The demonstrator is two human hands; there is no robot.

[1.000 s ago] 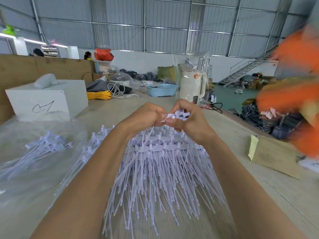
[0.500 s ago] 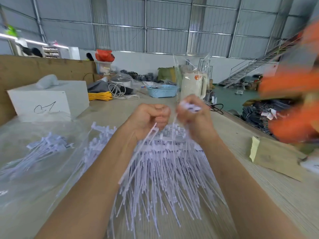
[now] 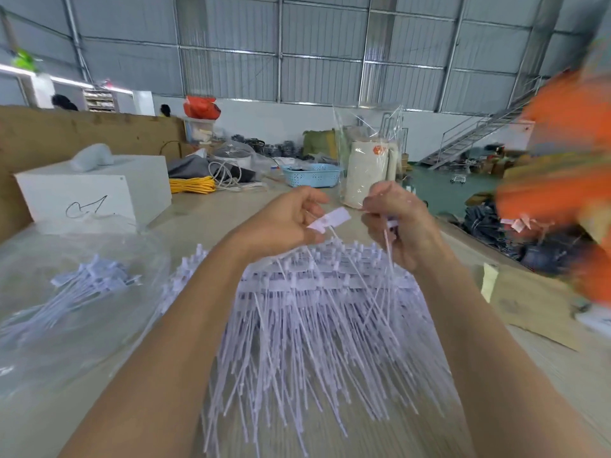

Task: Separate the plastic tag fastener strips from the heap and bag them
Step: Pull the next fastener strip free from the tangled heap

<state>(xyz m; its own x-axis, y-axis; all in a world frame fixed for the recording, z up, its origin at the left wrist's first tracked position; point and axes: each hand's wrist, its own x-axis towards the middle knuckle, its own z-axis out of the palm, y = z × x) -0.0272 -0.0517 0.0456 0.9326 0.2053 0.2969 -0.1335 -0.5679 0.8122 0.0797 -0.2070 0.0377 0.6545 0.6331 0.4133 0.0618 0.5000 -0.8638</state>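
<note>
Two hands over the heap (image 3: pixel 317 312) mid-desk: left hand (image 3: pixel 281 223) pinches one tag strip (image 3: pixel 330 219), right hand (image 3: pixel 401 226) pinches another strip (image 3: pixel 387 241); one bag (image 3: pixel 76 292) at the left edge.

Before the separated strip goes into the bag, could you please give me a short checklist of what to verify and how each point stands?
1. Left hand grips the flat white tab of a plastic fastener strip: ok.
2. Right hand grips thin white stems: ok.
3. Held strip is free of the white heap of fastener strips: cannot tell; its stem runs down into the heap.
4. Clear plastic bag lies in reach on the left, already holding strips: ok.
5. Bag mouth is open: cannot tell.
6. Path to the bag is free over the pale table: ok.
</note>
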